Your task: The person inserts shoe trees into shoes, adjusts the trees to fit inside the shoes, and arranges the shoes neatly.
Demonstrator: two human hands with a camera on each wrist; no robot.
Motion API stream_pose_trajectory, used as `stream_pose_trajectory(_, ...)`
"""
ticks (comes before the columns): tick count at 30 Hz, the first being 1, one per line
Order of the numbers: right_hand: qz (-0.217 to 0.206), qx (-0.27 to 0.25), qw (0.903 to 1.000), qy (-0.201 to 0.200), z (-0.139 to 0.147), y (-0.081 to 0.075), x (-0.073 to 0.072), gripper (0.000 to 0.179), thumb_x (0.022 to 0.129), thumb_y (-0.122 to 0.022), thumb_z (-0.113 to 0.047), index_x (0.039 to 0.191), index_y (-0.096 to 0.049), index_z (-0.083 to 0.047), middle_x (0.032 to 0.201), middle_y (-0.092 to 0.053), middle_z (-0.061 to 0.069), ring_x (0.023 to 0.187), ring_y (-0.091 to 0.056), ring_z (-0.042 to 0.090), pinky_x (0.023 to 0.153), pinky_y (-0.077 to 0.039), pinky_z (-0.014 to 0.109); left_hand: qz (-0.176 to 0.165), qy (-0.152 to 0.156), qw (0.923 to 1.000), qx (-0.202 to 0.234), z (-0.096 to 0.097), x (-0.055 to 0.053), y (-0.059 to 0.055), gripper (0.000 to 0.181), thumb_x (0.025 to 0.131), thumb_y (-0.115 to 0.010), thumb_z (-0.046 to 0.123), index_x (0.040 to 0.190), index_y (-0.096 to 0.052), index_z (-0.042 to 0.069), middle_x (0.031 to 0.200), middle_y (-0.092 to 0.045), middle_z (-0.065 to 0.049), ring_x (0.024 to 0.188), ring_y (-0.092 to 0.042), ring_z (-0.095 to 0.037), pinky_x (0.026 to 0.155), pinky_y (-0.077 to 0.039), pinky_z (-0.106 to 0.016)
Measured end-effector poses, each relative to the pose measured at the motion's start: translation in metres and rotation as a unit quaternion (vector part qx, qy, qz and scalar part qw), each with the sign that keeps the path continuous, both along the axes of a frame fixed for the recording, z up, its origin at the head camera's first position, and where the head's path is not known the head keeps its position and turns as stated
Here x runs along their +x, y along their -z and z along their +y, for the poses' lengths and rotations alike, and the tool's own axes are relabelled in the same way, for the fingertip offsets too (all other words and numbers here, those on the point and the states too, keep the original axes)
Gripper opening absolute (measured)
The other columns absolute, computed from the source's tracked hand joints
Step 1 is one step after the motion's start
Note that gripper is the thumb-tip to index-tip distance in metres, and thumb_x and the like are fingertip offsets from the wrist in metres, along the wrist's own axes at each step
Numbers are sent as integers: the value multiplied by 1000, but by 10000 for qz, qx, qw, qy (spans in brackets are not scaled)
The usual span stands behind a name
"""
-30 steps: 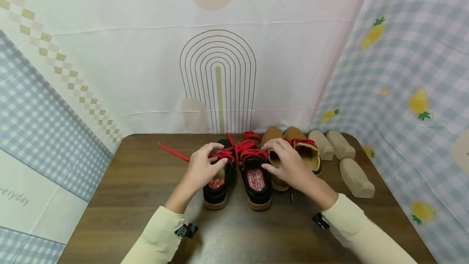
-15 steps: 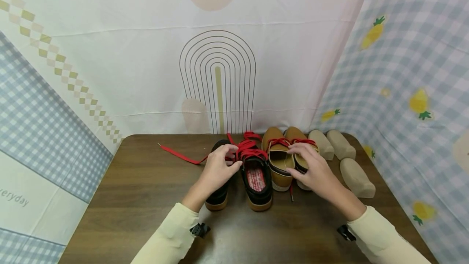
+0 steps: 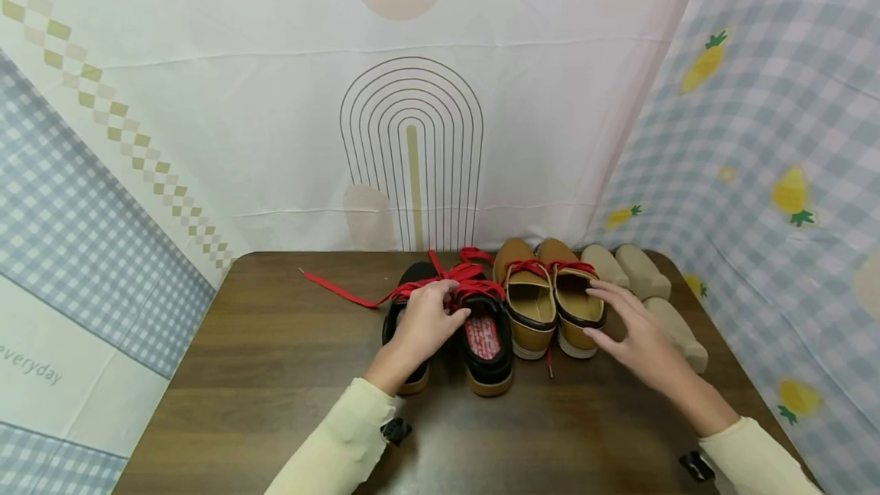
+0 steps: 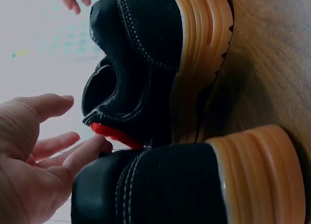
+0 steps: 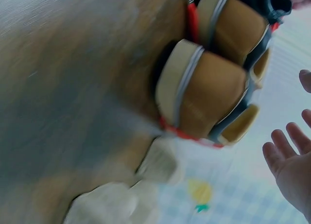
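Note:
My left hand [image 3: 428, 321] hovers over the left black shoe [image 3: 415, 382], its fingers loosely bent and holding nothing. It hides much of that shoe's opening. In the left wrist view, the fingers overlap a bit of red lace [image 4: 112, 133] between the two black shoes. The right black shoe [image 3: 490, 382] stands beside it, with a red patterned insole and red laces. My right hand [image 3: 639, 338], fingers spread and also without anything in them, is just right of two tan shoes [image 3: 531, 344] with red laces. In the right wrist view, that hand [image 5: 294, 168] is apart from them.
Several beige foot-shaped blocks [image 3: 642, 272] lie at the table's back right corner, one partly behind my right hand. A loose red lace end [image 3: 337, 290] stretches left across the wooden table [image 3: 275, 373]. A printed cloth [image 3: 289, 136] hangs along the back edge.
My right hand has moved right, from the right black shoe past the tan shoes, uncovering them. My left hand has shifted a little to the right above the left black shoe.

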State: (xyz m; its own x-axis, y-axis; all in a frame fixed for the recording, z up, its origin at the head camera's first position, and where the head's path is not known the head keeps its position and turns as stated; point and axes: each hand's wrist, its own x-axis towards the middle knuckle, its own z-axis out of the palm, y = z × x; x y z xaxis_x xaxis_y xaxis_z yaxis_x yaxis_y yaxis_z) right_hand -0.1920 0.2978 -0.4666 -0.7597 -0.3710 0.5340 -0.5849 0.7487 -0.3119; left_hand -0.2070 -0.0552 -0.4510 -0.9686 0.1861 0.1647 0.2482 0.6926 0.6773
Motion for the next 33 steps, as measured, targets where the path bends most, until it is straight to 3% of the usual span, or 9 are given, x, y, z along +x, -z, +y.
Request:
stream_pose_trajectory(7,105,242,9994,209,30,10,0,80,67,-94,-2,139,-59,-1,146,-55,22,122,-58,44,97,-42,28,-93,-57,9998,-186,8,-4,4,44,91,-80,19,130,-68,2,123,-72,-17,114,-69,-32,92,-57,-47)
stream_pose_trajectory(10,95,256,9991,319,44,15,0,82,68,-93,-4,141,-57,-2,147,-54,22,123,-56,47,98,-46,43,-139,-79,9997,-199,11,-5,6,41,92,-79,19,129,-69,3,123,-72,-17,114,-68,-32,92,-58,-47)
stream_pose_trajectory(12,6,251,9988,423,51,17,0,82,69,-93,-5,142,-57,-2,148,-53,23,124,-54,49,92,-46,57,-136,-120,9996,-215,13,-5,7,39,93,-79,18,127,-69,3,123,-72,-17,114,-68,-32,91,-58,-47)
stream_pose_trajectory(15,-224,185,9979,572,61,21,-1,80,73,-91,-6,144,-56,-2,150,-50,23,127,-50,52,91,-43,67,-135,-225,9995,-174,14,-5,9,36,93,-78,17,126,-70,4,123,-71,-16,114,-68,-31,90,-59,-46)
stream_pose_trajectory(25,-614,43,9939,913,102,40,-7,73,77,-89,-6,141,-55,2,149,-47,30,128,-45,57,96,-36,71,135,-495,9982,-314,20,-5,14,30,92,-79,18,118,-72,5,115,-74,-14,106,-71,-28,84,-60,-43)
stream_pose_trajectory(33,-994,-162,9890,1081,122,46,-13,70,82,-86,-11,139,-52,10,145,-44,40,129,-40,62,102,-30,75,442,-694,9956,-439,23,-7,15,19,91,-80,15,107,-74,7,106,-75,-11,98,-73,-27,81,-61,-40)
